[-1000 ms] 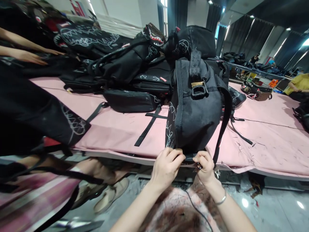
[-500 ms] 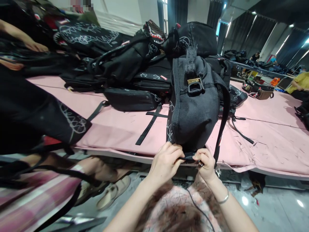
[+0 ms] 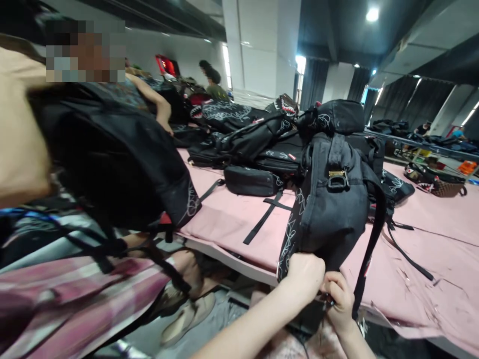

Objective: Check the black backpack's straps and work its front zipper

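A black backpack point(image 3: 333, 224) with white scribbled lines down its side and a gold-and-black buckle point(image 3: 338, 179) stands at the near edge of the pink table, its lower end toward me. My left hand point(image 3: 307, 271) is closed on that lower end of the backpack; its fingertips are hidden behind the back of the hand. Close beside it, my right hand point(image 3: 340, 295) is pinched shut. A small dark, partly shiny thing shows under its fingers, too little to name. A black shoulder strap point(image 3: 370, 249) hangs down to the right of my right hand.
More black bags point(image 3: 254, 179) are piled behind on the pink table point(image 3: 232, 214). At left, a person in a plaid garment point(image 3: 86, 304) is close by with another black backpack point(image 3: 123, 164). A brown checked bag point(image 3: 434, 182) lies to the right.
My view has swung left and up, so the backpack appears lower and farther right. Both hands stay at its lower end, my left hand now turned over it. The neighbour's backpack appears higher.
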Demonstrator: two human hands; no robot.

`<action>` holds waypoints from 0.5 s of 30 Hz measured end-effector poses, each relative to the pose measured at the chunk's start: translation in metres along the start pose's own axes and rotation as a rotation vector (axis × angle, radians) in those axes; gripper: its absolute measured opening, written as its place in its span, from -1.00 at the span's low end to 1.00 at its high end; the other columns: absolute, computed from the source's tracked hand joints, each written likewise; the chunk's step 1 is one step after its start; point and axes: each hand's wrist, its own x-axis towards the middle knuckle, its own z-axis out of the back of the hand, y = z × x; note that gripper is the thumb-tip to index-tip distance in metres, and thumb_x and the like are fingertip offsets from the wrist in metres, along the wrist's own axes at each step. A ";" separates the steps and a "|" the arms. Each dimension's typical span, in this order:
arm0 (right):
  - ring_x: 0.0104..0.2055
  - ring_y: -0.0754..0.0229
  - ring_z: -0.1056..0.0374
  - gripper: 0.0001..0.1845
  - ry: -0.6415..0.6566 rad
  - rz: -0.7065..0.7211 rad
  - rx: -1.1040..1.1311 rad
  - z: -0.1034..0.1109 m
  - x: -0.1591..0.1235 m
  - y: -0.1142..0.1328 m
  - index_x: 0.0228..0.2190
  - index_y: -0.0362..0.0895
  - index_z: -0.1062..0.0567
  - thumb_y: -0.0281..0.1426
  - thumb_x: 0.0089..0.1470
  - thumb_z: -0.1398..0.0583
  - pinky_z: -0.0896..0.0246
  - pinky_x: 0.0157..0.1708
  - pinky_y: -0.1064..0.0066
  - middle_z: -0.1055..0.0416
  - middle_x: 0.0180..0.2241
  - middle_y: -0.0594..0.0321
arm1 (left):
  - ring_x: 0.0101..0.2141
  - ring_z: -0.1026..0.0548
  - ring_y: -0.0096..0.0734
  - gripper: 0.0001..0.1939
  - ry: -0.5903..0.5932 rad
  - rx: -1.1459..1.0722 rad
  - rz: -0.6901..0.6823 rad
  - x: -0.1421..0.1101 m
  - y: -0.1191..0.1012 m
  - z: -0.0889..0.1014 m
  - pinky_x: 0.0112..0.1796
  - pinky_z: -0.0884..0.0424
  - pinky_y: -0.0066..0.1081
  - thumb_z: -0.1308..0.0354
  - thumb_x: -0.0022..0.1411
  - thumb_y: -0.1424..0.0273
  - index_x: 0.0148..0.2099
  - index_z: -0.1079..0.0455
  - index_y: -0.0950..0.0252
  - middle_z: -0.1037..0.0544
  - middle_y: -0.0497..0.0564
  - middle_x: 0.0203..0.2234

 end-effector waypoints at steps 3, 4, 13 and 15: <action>-0.46 0.27 -0.29 -0.80 0.021 0.007 -0.005 -0.001 -0.003 -0.002 -0.47 -0.12 -0.34 -0.64 0.03 -0.05 -0.19 -0.53 0.49 -0.30 -0.47 0.24 | -0.41 -0.53 -0.11 -0.84 -0.003 0.047 0.006 -0.001 0.003 0.001 -0.42 -0.43 -0.32 -0.07 0.02 0.64 -0.45 -0.48 0.43 -0.52 0.23 -0.57; -0.46 0.27 -0.30 -0.80 0.026 0.006 -0.004 -0.002 -0.005 -0.003 -0.46 -0.12 -0.34 -0.63 0.04 -0.04 -0.21 -0.52 0.48 -0.30 -0.46 0.23 | -0.41 -0.53 -0.11 -0.85 -0.002 0.059 0.003 -0.002 0.004 0.001 -0.43 -0.43 -0.32 -0.07 0.02 0.63 -0.44 -0.48 0.44 -0.52 0.24 -0.56; -0.45 0.23 -0.33 -0.82 0.047 0.013 0.008 -0.006 -0.014 -0.008 -0.43 -0.08 -0.33 -0.60 0.05 -0.04 -0.26 -0.53 0.46 -0.33 -0.42 0.21 | -0.43 -0.53 0.00 -0.91 0.012 0.082 -0.094 -0.010 0.011 -0.004 -0.42 -0.44 -0.23 -0.18 -0.03 0.50 -0.46 -0.47 0.45 -0.52 0.25 -0.56; -0.44 0.22 -0.34 -0.80 0.038 0.012 -0.002 -0.006 -0.012 -0.008 -0.43 -0.09 -0.33 -0.61 0.04 -0.03 -0.26 -0.53 0.46 -0.33 -0.42 0.20 | -0.42 -0.53 -0.02 -0.90 -0.038 0.064 -0.107 -0.013 0.017 -0.009 -0.41 -0.44 -0.22 -0.13 0.00 0.49 -0.43 -0.46 0.42 -0.52 0.22 -0.53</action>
